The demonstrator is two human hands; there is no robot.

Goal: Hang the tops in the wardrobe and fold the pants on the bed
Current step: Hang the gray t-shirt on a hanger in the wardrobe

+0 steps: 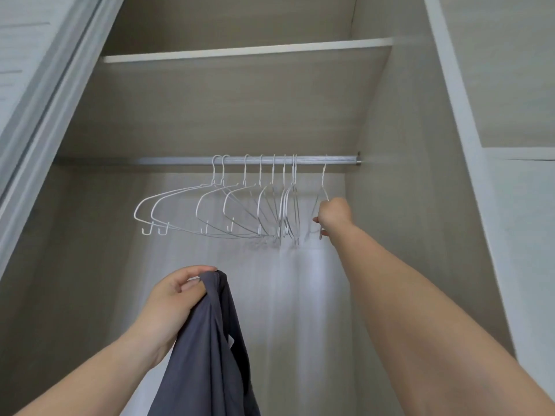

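A grey top [207, 340] is held bunched in the left hand [174, 298], while a white hanger [320, 192] on the wardrobe rail [180, 160] is gripped by the right hand [333, 214].

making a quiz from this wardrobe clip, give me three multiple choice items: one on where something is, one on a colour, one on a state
1. Where does the hanger gripped by the right hand hang?
A. rightmost on the rail
B. leftmost on the rail
C. on the shelf

2. What colour is the top in the left hand?
A. red
B. dark grey
C. white

3. What state are the hangers on the rail in?
A. all bare
B. all holding shirts
C. lying fallen

Answers:
1 A, it hooks near the rail's right end, apart from the others.
2 B, the cloth is dark grey.
3 A, only bare white wire shows.
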